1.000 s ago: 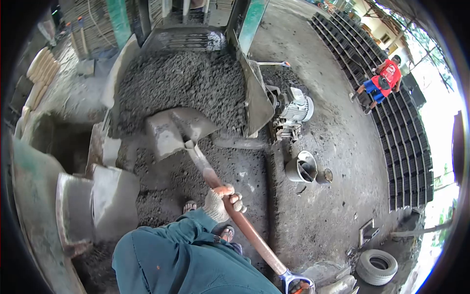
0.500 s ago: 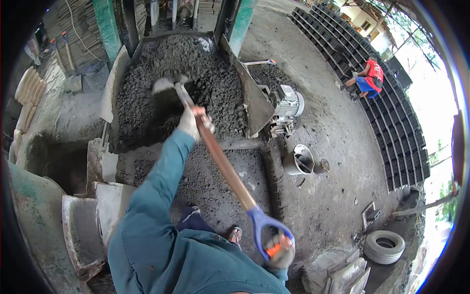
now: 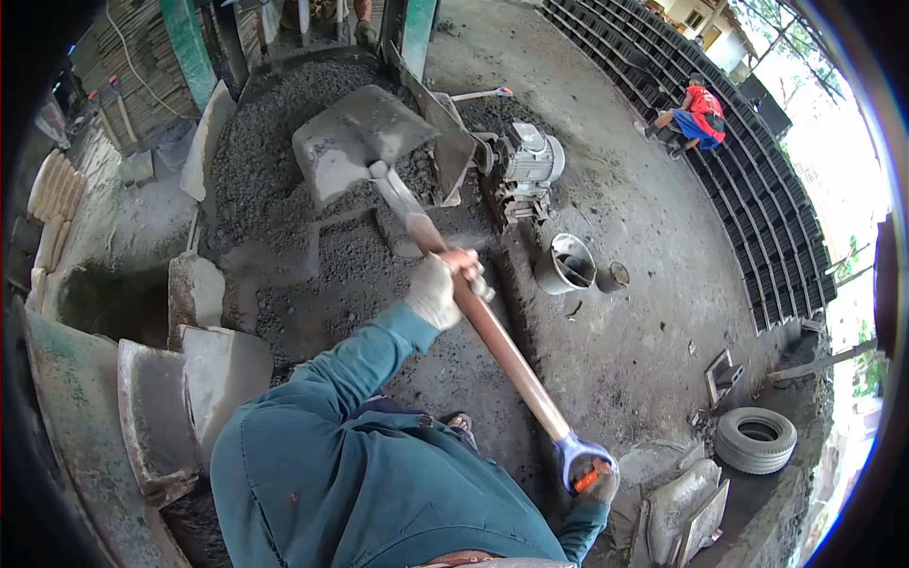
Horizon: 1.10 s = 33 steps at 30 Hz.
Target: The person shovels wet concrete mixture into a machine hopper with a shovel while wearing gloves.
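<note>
A shovel (image 3: 507, 350) slants across the view, its wooden shaft ending in a blue D-shaped grip. My left hand (image 3: 440, 292), in a pale glove with bare fingertips showing, is wrapped round the shaft at mid-length. My right hand (image 3: 598, 485), also gloved, closes on the orange-marked bar of the D-grip. The broad metal blade (image 3: 365, 137) is held above the near right part of a bin, with no load visible on it. Dark, crumbly, concrete-like mix (image 3: 256, 156) fills the bin, and more lies on the floor just below.
An electric motor (image 3: 532, 156) stands right of the bin's metal side plate (image 3: 443, 142). Beyond are a bucket (image 3: 565, 263), a tyre (image 3: 755, 440) and a long rack of dark tiles (image 3: 757, 208). A person in red (image 3: 699, 118) crouches there. Another person's gloved hand (image 3: 366, 35) shows at the top.
The shovel has swung back toward me and to the right. Its blade has left the heap, where loose mix was blurred in motion. Both hands have moved right, still gripping it.
</note>
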Motion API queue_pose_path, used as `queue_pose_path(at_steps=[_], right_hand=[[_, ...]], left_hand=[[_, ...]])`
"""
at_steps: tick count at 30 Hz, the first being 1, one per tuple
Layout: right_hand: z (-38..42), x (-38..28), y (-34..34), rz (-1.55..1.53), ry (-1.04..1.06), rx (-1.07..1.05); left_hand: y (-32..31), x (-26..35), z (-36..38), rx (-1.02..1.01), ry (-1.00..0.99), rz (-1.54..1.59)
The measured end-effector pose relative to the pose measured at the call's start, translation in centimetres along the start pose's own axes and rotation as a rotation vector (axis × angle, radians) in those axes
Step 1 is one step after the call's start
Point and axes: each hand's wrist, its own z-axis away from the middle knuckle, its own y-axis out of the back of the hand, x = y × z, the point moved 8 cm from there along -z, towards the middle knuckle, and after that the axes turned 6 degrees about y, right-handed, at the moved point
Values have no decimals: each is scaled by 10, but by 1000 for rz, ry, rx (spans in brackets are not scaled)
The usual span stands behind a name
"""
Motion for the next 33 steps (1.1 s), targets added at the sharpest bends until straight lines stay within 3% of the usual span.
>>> queue_pose_path(at_steps=[2,5,8,9,11,14,22,24,25,28,29,31,33], right_hand=[[19,-5,43,-1,-17,12],[61,-21,81,70,-61,65],[98,-38,84,112,-108,99],[104,-41,74,98,-118,108],[110,-38,37,53,-135,119],[100,-30,-64,-20,-103,133],[66,10,-299,-261,-113,-239],[61,-5,-345,-159,-67,-235],[54,-14,-358,-85,29,-332],[29,-13,-363,149,216,-601],[15,-3,-348,129,194,-595],[13,-16,-306,-35,27,-416],[-9,-19,-209,-89,73,-224]], left_hand=[[-7,-44,4,-98,39,20],[-4,-95,18,-50,136,105],[21,-107,19,37,259,148],[27,-92,15,99,262,105],[33,-52,-3,29,193,22],[55,24,-38,66,144,-23],[127,225,-133,261,-78,-148],[122,262,-142,301,-113,-137],[127,285,-154,293,-182,-166],[133,307,-162,401,-339,-180],[136,303,-170,337,-332,-209],[117,244,-149,257,-233,-96],[74,162,-107,153,-43,108]])
